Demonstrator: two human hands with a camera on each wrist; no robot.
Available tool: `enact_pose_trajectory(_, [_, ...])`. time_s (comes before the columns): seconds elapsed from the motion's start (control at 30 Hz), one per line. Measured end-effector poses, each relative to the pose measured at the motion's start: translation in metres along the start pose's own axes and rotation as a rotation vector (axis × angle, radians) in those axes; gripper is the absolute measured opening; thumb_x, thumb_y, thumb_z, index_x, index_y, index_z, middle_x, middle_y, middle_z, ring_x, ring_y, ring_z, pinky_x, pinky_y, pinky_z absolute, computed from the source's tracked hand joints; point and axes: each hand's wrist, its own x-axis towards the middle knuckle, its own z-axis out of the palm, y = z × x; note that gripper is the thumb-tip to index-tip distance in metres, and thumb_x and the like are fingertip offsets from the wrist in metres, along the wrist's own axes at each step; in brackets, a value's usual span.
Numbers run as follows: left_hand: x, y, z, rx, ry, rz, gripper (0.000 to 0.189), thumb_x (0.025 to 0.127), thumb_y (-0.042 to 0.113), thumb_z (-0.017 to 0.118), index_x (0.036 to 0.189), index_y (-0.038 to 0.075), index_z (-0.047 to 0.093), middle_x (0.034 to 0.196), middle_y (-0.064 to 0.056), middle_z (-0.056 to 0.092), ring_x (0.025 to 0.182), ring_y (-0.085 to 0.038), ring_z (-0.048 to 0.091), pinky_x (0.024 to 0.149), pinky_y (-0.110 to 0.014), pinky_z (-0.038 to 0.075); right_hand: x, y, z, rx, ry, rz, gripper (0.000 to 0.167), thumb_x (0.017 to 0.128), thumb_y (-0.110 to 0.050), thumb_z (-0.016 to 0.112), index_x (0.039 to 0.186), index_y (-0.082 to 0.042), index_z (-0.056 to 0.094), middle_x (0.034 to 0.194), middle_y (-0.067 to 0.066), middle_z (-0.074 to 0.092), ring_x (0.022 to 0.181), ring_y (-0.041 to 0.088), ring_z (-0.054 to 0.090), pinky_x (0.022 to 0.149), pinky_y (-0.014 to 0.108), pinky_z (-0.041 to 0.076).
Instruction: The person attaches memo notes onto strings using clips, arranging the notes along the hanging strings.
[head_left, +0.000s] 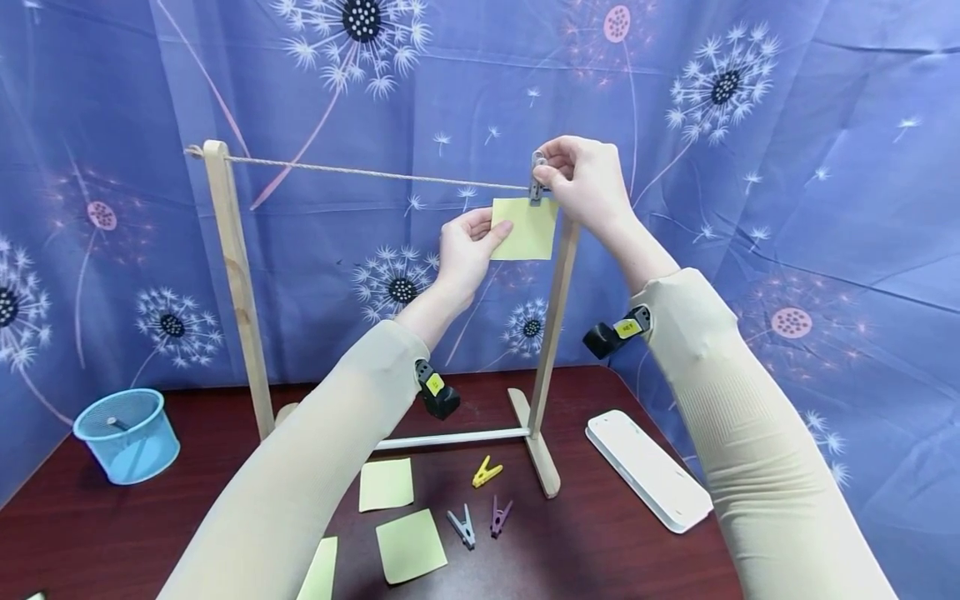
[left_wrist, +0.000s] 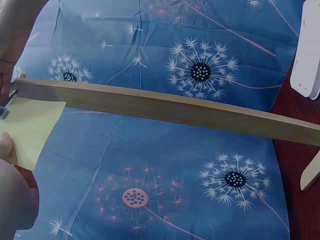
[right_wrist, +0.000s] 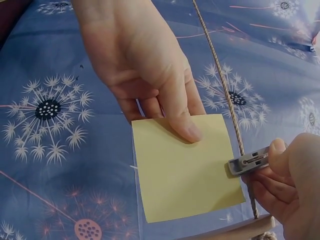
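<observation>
The yellow note (head_left: 527, 237) is held just below the rope (head_left: 375, 173), its left side pinched between thumb and fingers of the left hand (head_left: 467, 250). The grey clip (right_wrist: 250, 161) is pinched from above by the right hand (head_left: 588, 179). Its long axis is set upright, across the rope, its lower end over the note's top edge; whether the rope is also gripped cannot be told.

Blue dandelion-print cloth (head_left: 337, 233) behind reddish table (head_left: 615, 542)
</observation>
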Motion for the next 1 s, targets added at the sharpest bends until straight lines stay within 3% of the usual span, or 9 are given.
enact_pose_trajectory(0.13, [-0.0003,0.0014,-0.0001,-0.006,0.022,0.02,0.027,0.091,0.006,0.068,0.115,-0.006,0.066,0.111,-0.019,0.071,0.094,-0.018,0.068,0.083,-0.025,0.055,-0.0001,-0.0012,0.0011,-0.007,-0.015,-0.012,0.024,0.093,-0.01,0.063,0.114,0.0,0.069,0.102,0.018,0.073,0.08,0.01,0.066,0.07,0.012,0.041])
enact_pose_trajectory(0.27, [-0.0005,0.0031,0.0005,-0.015,0.035,0.026,0.027,0.091,0.003,0.067,0.116,-0.007,0.065,0.112,-0.022,0.07,0.095,-0.021,0.069,0.083,-0.025,0.056,-0.0004,-0.003,0.0012,-0.008,-0.032,-0.009,0.025,0.093,-0.01,0.062,0.116,0.0,0.069,0.103,0.018,0.072,0.089,0.025,0.069,0.071,0.013,0.042])
enact_pose_trajectory(0.77, [0.0028,0.0045,0.0062,-0.029,0.031,-0.005,0.029,0.092,0.004,0.065,0.118,-0.008,0.063,0.117,-0.026,0.067,0.101,-0.028,0.067,0.087,-0.027,0.055,-0.0001,-0.0032,0.0011,-0.002,-0.068,0.005,0.026,0.094,-0.01,0.062,0.117,0.0,0.068,0.105,0.018,0.072,0.086,0.019,0.068,0.071,0.013,0.043])
enact_pose_trajectory(1.0, [0.0036,0.0046,0.0065,-0.01,0.013,0.012,0.031,0.092,0.005,0.065,0.12,-0.009,0.062,0.118,-0.026,0.066,0.105,-0.029,0.065,0.09,-0.026,0.053,-0.0001,-0.0036,-0.0027,0.008,-0.089,0.021,0.029,0.095,-0.011,0.061,0.121,0.0,0.066,0.11,0.018,0.072,0.095,0.027,0.07,0.075,0.016,0.047])
